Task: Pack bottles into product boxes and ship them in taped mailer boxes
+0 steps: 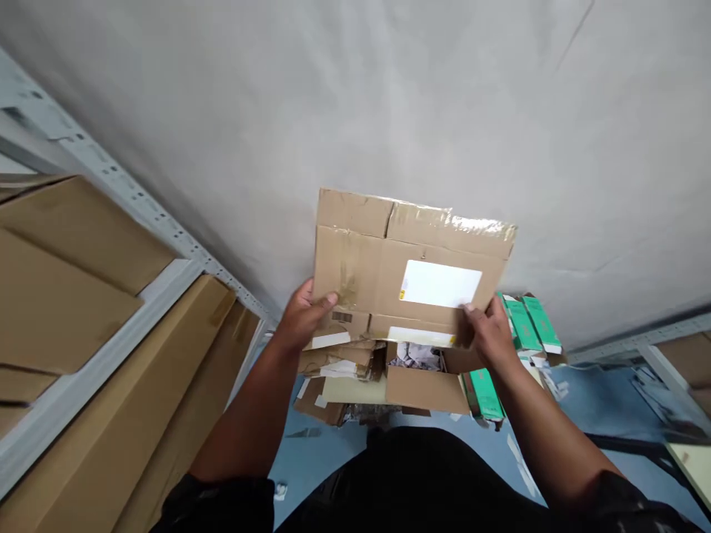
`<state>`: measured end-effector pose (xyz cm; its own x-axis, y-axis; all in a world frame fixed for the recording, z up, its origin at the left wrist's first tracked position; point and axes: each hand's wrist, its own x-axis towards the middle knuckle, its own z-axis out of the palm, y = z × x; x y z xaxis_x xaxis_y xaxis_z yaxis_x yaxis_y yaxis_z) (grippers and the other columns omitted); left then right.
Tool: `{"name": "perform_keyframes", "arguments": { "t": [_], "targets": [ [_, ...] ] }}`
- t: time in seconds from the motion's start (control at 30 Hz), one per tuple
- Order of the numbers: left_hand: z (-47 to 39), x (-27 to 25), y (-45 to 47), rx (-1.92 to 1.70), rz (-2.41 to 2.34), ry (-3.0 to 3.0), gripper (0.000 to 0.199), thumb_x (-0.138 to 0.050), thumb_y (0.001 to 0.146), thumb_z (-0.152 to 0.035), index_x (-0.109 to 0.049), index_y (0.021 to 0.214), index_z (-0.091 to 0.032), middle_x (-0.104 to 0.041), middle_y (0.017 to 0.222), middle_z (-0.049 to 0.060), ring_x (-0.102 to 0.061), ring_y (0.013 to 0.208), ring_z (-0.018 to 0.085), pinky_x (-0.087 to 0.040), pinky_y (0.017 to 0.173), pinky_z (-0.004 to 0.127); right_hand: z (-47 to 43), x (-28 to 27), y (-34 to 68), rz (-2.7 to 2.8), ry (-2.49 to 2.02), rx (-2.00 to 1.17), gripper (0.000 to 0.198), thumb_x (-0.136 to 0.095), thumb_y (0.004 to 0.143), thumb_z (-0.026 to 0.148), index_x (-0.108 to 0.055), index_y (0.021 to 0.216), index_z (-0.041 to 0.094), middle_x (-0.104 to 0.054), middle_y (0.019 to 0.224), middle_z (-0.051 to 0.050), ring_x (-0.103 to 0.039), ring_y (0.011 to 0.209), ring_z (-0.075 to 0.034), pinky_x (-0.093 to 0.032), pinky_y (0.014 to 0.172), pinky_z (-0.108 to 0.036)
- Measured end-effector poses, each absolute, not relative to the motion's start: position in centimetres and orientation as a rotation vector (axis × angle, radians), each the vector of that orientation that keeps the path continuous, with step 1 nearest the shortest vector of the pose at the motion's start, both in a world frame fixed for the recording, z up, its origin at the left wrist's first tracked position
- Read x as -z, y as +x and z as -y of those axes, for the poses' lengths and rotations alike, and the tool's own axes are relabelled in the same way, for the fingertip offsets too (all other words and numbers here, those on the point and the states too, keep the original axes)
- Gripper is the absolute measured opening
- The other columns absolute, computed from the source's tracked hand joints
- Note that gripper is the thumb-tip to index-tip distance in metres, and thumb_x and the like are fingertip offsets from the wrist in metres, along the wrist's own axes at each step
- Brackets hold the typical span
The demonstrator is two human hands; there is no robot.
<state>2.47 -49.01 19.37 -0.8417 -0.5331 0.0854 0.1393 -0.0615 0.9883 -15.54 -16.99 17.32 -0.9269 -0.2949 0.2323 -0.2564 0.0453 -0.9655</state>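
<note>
Between both hands I hold up a flattened cardboard box (361, 259), brown, with shiny tape along its top edge and a white label on its face. My left hand (304, 314) grips its lower left edge, thumb on the front and fingers behind. At the lower right edge my right hand (489, 329) pinches it the same way, its thumb by the label. Below the held cardboard is an open carton (427, 389) with crumpled paper inside. Beside that carton, to the left, lie stacked flattened cardboard pieces (338, 363).
Green boxes (525, 326) stand at the right, with another green box (486, 394) nearer me. A metal shelf (167, 281) with large cartons (67, 281) runs along the left. The grey wall (355, 96) rises ahead. Paper scraps lie on the blue floor (322, 459).
</note>
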Motion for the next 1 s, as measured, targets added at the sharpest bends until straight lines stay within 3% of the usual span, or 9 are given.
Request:
{"name": "perform_keyframes", "arguments": {
  "t": [0.13,0.33,0.6,0.7,0.8,0.9,1.0],
  "targets": [
    [43.5,-17.4,-2.2,2.114,1.902,0.173,0.062,-0.078,0.083,-0.049,-0.062,0.133,-0.017,-0.074,0.124,0.013,-0.071,0.113,0.033,-0.059,0.098,0.048,10.2,-17.7,-16.2,-2.384,-0.255,2.239,0.046,-0.072,0.081,0.046,-0.066,0.12,0.022,-0.075,0.116,-0.008,-0.071,0.104,-0.027,-0.057,0.089,-0.039],
    [33.0,-18.9,-9.0,2.011,2.018,-0.12,0.076,-0.079,0.084,-0.048,-0.044,0.146,-0.022,-0.06,0.146,0.014,-0.059,0.135,0.031,-0.049,0.113,0.045,-2.1,-15.4,-14.5,-2.417,0.04,2.317,0.039,-0.075,0.077,0.043,-0.067,0.108,0.023,-0.077,0.105,-0.005,-0.07,0.093,-0.024,-0.056,0.082,-0.035],
    [9.1,-17.9,-14.2,2.072,2.19,-0.649,0.094,-0.075,0.085,-0.057,-0.029,0.159,-0.025,-0.049,0.156,0.014,-0.048,0.144,0.034,-0.043,0.118,0.047,-22.8,-12.9,-12.6,-2.476,0.083,2.362,0.043,-0.071,0.076,0.04,-0.065,0.116,0.025,-0.075,0.112,-0.006,-0.067,0.106,-0.028,-0.055,0.092,-0.04],
    [-0.2,-16.5,-15.5,1.967,2.271,-0.856,0.084,-0.061,0.094,-0.056,-0.027,0.164,-0.025,-0.044,0.162,0.013,-0.035,0.154,0.034,-0.031,0.126,0.05,-31.4,-11.9,-11.0,-2.581,0.113,2.341,0.045,-0.071,0.077,0.04,-0.063,0.119,0.024,-0.072,0.117,-0.006,-0.066,0.109,-0.028,-0.053,0.096,-0.041],
    [-9.2,-15.3,-17.2,1.735,2.416,-0.837,0.067,-0.047,0.101,-0.049,-0.038,0.162,-0.024,-0.044,0.163,0.011,-0.028,0.157,0.033,-0.018,0.131,0.051,-39.2,-10.6,-8.8,-2.711,0.244,2.317,0.048,-0.073,0.079,0.04,-0.058,0.122,0.025,-0.07,0.118,-0.006,-0.066,0.109,-0.027,-0.053,0.097,-0.041],
    [-17.5,-14.5,-19.0,1.715,2.522,-0.745,0.063,-0.048,0.1,-0.041,-0.043,0.16,-0.024,-0.046,0.161,0.011,-0.038,0.152,0.032,-0.025,0.128,0.05,-45.2,-8.8,-6.4,-2.829,0.529,2.258,0.047,-0.072,0.081,0.042,-0.054,0.122,0.025,-0.07,0.116,-0.007,-0.067,0.107,-0.027,-0.054,0.096,-0.042],
    [-24.5,-13.4,-20.6,1.994,2.549,-0.782,0.062,-0.047,0.101,-0.041,-0.042,0.16,-0.026,-0.048,0.161,0.009,-0.048,0.145,0.031,-0.038,0.122,0.047,-49.5,-6.6,-4.4,-2.933,0.828,2.092,0.049,-0.072,0.081,0.044,-0.054,0.123,0.024,-0.069,0.115,-0.008,-0.067,0.104,-0.027,-0.055,0.093,-0.042]
  ]
}}
